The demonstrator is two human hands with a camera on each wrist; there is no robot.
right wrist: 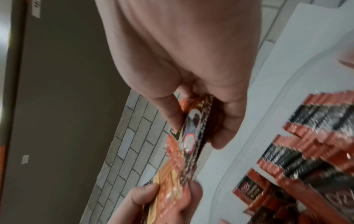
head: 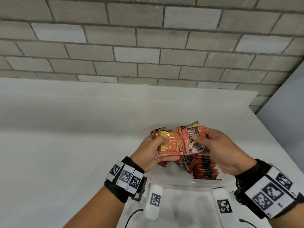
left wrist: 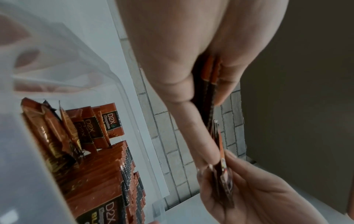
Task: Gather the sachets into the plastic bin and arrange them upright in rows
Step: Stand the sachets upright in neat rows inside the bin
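Note:
A clear plastic bin [head: 172, 182] stands on the white counter in front of me. Inside it, orange-and-black sachets [head: 206, 168] stand upright in a row on the right, and a few [head: 185, 163] lean loosely beside them. My left hand [head: 153, 151] grips a stack of sachets [head: 171, 143], back sides up, above the bin. My right hand [head: 209, 142] pinches another bunch of sachets [head: 195, 139] next to it, the two bunches touching. The rows in the bin [left wrist: 99, 171] and the left-hand sachets [left wrist: 209, 84] show in the left wrist view; the right-hand bunch [right wrist: 193, 133] shows edge-on in the right wrist view.
The grey brick wall [head: 148, 38] rises behind the white counter [head: 65, 129]. The counter's right edge [head: 279, 140] runs diagonally near my right hand. Two white tagged devices [head: 153, 200] with cables lie at the near side of the bin.

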